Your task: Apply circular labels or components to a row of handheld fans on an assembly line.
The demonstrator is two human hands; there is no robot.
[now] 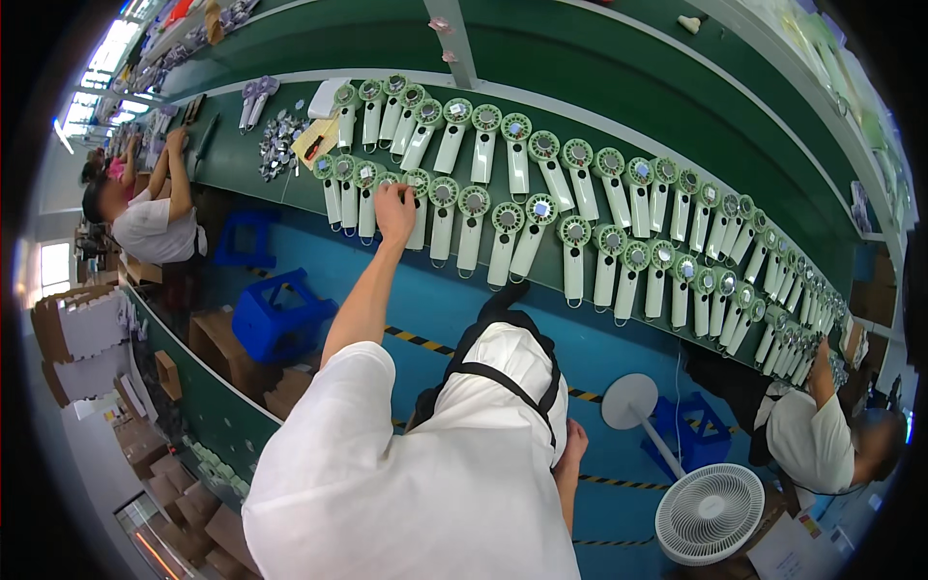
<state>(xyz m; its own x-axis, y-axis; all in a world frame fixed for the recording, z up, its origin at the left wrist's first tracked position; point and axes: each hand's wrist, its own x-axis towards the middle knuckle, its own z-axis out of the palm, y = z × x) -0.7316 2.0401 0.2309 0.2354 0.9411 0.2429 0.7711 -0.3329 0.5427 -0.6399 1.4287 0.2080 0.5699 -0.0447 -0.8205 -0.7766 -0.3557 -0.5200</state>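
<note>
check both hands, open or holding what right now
Left hand: at a green fan; whether it grips cannot be told.
Right hand: lowered, partly hidden; open or closed cannot be told.

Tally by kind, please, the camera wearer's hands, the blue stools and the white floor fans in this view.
Wearer's hands: 2 (left hand among green handheld fans, right hand beside the body)
Blue stools: 3
White floor fan: 1
Total: 6
</note>
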